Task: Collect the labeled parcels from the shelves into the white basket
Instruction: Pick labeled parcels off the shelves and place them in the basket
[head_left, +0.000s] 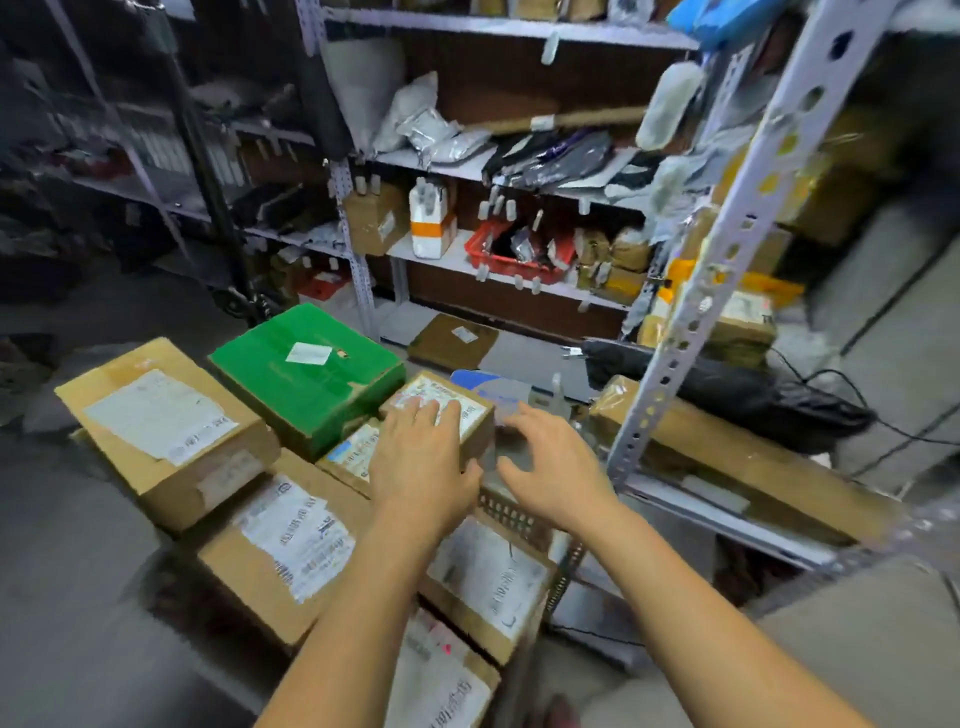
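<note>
Flat fingers (427, 415) of left hand (415, 467) rest on cardboard parcel (475, 418); right hand (558, 473) spread, empty

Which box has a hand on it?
The small labelled box just right of the green box. The left hand rests flat on its top.

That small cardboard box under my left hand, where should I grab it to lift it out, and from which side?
Take the small box by its right side face, probably from the right: that face is bare, while the green box and another labelled parcel crowd its left. Put the right hand there, the left hand flat on top.
</note>
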